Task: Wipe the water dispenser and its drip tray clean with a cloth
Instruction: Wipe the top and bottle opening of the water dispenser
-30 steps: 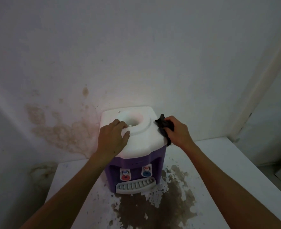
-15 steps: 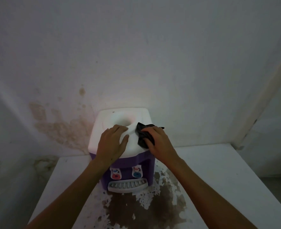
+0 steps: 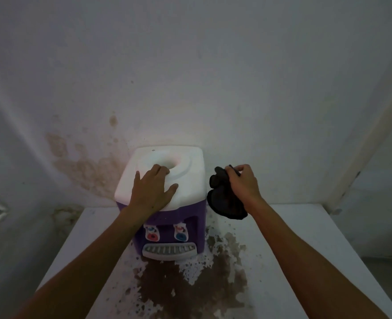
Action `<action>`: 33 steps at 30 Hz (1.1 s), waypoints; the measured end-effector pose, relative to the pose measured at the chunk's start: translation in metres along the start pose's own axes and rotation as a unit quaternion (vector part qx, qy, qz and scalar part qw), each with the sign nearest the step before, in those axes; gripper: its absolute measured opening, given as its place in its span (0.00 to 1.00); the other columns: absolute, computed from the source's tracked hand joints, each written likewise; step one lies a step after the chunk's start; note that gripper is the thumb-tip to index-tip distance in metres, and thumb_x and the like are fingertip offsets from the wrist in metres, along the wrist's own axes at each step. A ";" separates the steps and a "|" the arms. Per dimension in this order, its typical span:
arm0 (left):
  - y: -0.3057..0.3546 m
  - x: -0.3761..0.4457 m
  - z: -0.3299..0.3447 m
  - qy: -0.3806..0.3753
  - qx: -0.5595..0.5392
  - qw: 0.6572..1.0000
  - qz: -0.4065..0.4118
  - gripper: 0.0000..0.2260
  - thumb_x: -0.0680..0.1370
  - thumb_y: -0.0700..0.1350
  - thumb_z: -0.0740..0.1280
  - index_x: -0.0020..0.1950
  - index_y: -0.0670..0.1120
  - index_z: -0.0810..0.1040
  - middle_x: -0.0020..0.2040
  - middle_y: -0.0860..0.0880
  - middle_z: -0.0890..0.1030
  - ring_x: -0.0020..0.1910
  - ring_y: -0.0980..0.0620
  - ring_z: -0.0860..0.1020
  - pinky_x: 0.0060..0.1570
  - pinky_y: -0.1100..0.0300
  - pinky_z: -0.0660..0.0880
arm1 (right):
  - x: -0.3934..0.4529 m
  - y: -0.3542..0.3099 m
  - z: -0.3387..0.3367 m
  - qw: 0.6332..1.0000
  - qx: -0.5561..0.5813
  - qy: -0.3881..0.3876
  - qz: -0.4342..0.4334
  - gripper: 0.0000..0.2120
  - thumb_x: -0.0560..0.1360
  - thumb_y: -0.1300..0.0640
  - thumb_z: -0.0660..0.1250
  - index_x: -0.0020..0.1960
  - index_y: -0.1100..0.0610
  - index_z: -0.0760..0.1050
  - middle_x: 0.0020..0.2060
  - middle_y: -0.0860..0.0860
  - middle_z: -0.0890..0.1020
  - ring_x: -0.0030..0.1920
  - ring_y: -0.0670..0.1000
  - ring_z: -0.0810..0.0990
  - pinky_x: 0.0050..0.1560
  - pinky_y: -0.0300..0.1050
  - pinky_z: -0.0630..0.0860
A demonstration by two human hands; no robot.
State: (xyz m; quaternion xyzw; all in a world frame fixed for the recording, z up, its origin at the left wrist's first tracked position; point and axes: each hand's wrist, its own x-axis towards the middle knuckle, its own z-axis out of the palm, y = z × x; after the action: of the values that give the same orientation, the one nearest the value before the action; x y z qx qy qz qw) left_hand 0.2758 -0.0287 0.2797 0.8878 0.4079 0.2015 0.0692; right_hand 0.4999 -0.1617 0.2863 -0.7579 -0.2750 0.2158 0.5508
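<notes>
The water dispenser (image 3: pixel 167 203) stands on a stained table (image 3: pixel 294 238) against the wall, its drip tray (image 3: pixel 169 250) at the front foot. Dim light blurs the taps. The left hand (image 3: pixel 152 189) lies flat on the white top, fingers spread. The right hand (image 3: pixel 244 181) grips a dark cloth (image 3: pixel 222 201) beside the dispenser's right side; whether they touch is unclear.

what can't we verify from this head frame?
- Dispenser back and left side: turned away from the head view.
- White top under the left hand: hidden by the hand.
- Whether the cloth touches the dispenser's right side: unclear in dim light.
- Drip tray cleanliness: too dark and small to judge.
</notes>
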 end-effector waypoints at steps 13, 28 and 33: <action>0.032 0.039 -0.001 -0.029 -0.084 0.993 0.076 0.16 0.84 0.46 0.61 0.72 0.45 0.72 0.73 0.49 0.73 0.70 0.47 0.72 0.68 0.50 0.71 | 0.008 0.015 -0.011 0.953 0.172 -0.176 0.175 0.20 0.78 0.45 0.67 0.53 0.63 0.84 0.50 0.59 0.87 0.50 0.55 0.85 0.59 0.52 0.80; 0.012 0.075 0.025 -0.066 -0.105 0.992 0.004 0.20 0.86 0.39 0.54 0.79 0.42 0.63 0.79 0.44 0.65 0.78 0.47 0.62 0.75 0.56 0.58 | 0.034 -0.008 0.082 0.946 -0.207 -0.047 -0.245 0.16 0.79 0.55 0.69 0.65 0.53 0.74 0.55 0.54 0.81 0.55 0.53 0.77 0.53 0.36 0.67; 0.011 0.079 0.027 -0.073 -0.086 0.994 0.008 0.21 0.87 0.41 0.53 0.80 0.43 0.61 0.80 0.45 0.63 0.78 0.48 0.63 0.75 0.58 0.57 | 0.073 -0.022 0.094 0.942 -0.236 -0.055 -0.234 0.12 0.78 0.57 0.69 0.59 0.54 0.70 0.49 0.56 0.81 0.47 0.53 0.77 0.45 0.39 0.70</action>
State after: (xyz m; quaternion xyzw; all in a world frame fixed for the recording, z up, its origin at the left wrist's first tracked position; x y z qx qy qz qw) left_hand 0.3406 0.0245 0.2818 0.8942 0.3755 0.1708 0.1738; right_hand 0.4918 -0.0411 0.2775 -0.7673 -0.5177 0.0513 0.3749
